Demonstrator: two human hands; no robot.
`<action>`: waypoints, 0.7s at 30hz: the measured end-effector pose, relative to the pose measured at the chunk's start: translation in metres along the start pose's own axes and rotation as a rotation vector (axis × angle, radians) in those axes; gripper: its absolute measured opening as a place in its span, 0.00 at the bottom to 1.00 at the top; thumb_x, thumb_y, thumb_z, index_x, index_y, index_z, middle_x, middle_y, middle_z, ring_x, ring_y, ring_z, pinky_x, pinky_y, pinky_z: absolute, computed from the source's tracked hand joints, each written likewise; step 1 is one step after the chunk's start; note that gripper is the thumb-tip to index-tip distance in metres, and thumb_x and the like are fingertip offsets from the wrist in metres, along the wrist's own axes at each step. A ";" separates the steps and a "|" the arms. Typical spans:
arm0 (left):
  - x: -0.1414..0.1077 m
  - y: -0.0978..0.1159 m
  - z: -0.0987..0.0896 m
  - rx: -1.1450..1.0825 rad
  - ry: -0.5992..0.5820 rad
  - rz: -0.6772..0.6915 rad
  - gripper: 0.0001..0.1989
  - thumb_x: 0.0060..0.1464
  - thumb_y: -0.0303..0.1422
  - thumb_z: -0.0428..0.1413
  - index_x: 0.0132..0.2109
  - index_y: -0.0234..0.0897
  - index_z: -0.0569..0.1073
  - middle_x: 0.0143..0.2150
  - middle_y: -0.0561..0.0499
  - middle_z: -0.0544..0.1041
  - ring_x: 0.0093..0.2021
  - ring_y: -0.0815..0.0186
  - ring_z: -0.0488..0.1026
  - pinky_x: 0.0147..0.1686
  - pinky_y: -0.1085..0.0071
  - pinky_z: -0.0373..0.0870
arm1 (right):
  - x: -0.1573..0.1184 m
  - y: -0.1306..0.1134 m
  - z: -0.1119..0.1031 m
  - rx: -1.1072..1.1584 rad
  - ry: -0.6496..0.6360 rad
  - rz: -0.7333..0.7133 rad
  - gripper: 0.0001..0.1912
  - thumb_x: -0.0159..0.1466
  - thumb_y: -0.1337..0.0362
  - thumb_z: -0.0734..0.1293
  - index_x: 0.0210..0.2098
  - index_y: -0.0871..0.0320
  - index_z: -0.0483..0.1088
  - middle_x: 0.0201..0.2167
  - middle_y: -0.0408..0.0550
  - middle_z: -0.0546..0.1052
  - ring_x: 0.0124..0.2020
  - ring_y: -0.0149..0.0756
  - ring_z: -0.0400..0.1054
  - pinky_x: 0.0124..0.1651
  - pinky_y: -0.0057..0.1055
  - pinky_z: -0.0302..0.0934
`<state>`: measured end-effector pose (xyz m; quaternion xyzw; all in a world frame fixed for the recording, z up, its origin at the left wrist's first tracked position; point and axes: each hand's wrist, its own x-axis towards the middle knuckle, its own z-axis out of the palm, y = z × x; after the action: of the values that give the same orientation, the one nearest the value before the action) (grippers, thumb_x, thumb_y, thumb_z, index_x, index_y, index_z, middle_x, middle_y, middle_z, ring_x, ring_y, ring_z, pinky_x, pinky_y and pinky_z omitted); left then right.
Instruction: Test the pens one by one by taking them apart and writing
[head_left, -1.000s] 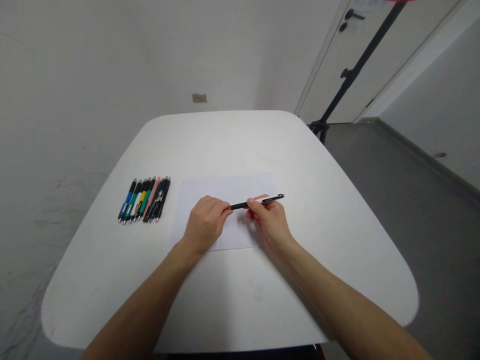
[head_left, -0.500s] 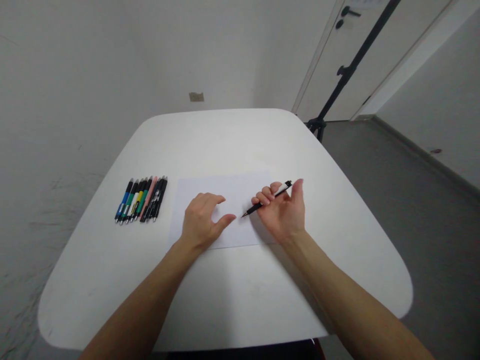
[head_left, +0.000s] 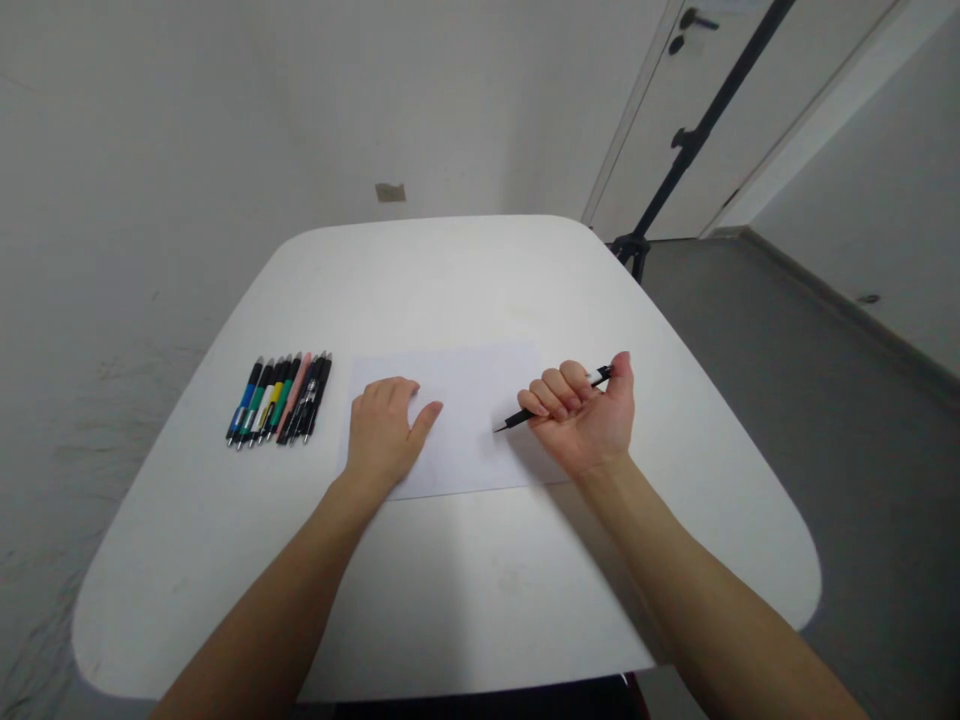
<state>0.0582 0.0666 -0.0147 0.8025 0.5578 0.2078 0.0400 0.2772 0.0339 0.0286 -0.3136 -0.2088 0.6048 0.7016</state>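
Note:
A black pen with a white section (head_left: 517, 419) is gripped in my right hand (head_left: 581, 420), which has its fingers curled round the barrel and its thumb up at the push-button end. The pen's bare tip points left and down, over a white sheet of paper (head_left: 457, 440). On the left part of that sheet is my left hand (head_left: 386, 425), empty, thumb apart from the fingers; whether it presses on the paper is hard to tell. Farther left, several pens (head_left: 279, 400) lie side by side in a row, with blue, green, white, yellow, pink and black barrels.
The white table (head_left: 427, 290) has rounded corners and stands against a grey wall. Beyond its right side are a black tripod stand (head_left: 675, 165) and a door (head_left: 637, 110) with a dark handle. A dark seat edge (head_left: 487, 697) shows below the near edge.
My left hand has moved left and settled lower over the paper. My right hand has shifted right with the pen, its fingers curling tighter round it.

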 end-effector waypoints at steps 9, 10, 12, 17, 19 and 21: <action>-0.004 -0.001 0.009 0.160 -0.142 0.016 0.34 0.60 0.52 0.50 0.65 0.36 0.61 0.67 0.37 0.63 0.68 0.45 0.56 0.64 0.44 0.51 | 0.002 0.000 0.002 -0.086 -0.004 -0.042 0.38 0.51 0.25 0.57 0.13 0.53 0.48 0.12 0.35 0.47 0.15 0.27 0.39 0.20 0.32 0.44; -0.004 0.000 0.009 0.181 -0.160 0.020 0.35 0.59 0.53 0.50 0.65 0.36 0.61 0.68 0.36 0.61 0.69 0.44 0.55 0.64 0.44 0.51 | 0.002 0.000 0.002 -0.082 -0.005 -0.040 0.38 0.51 0.25 0.57 0.12 0.53 0.48 0.12 0.35 0.47 0.15 0.27 0.39 0.20 0.32 0.44; -0.005 0.001 0.008 0.209 -0.187 0.030 0.35 0.59 0.54 0.49 0.66 0.36 0.62 0.69 0.36 0.59 0.69 0.42 0.53 0.65 0.43 0.50 | 0.002 0.000 0.002 -0.085 -0.005 -0.038 0.38 0.51 0.25 0.57 0.12 0.53 0.48 0.12 0.35 0.47 0.15 0.27 0.39 0.20 0.32 0.44; -0.005 0.001 0.008 0.233 -0.196 0.033 0.36 0.58 0.56 0.49 0.65 0.38 0.63 0.70 0.37 0.59 0.69 0.43 0.53 0.65 0.43 0.50 | 0.002 0.000 0.001 -0.107 0.006 -0.044 0.37 0.51 0.26 0.58 0.13 0.52 0.49 0.12 0.35 0.48 0.14 0.27 0.40 0.20 0.32 0.46; -0.004 0.001 0.008 0.240 -0.198 0.034 0.36 0.58 0.56 0.49 0.65 0.38 0.63 0.69 0.37 0.59 0.69 0.43 0.54 0.65 0.43 0.50 | 0.002 0.000 0.001 -0.094 0.002 -0.045 0.37 0.52 0.26 0.58 0.13 0.53 0.49 0.12 0.35 0.48 0.15 0.27 0.40 0.20 0.32 0.45; -0.004 0.002 0.007 0.249 -0.204 0.033 0.36 0.58 0.56 0.49 0.65 0.38 0.63 0.70 0.37 0.59 0.69 0.43 0.53 0.65 0.43 0.50 | 0.002 0.000 0.001 -0.077 -0.001 -0.039 0.37 0.52 0.26 0.59 0.13 0.53 0.48 0.12 0.35 0.48 0.15 0.27 0.39 0.20 0.32 0.44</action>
<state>0.0613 0.0635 -0.0221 0.8273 0.5590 0.0552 -0.0067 0.2764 0.0361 0.0291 -0.3361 -0.2384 0.5824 0.7007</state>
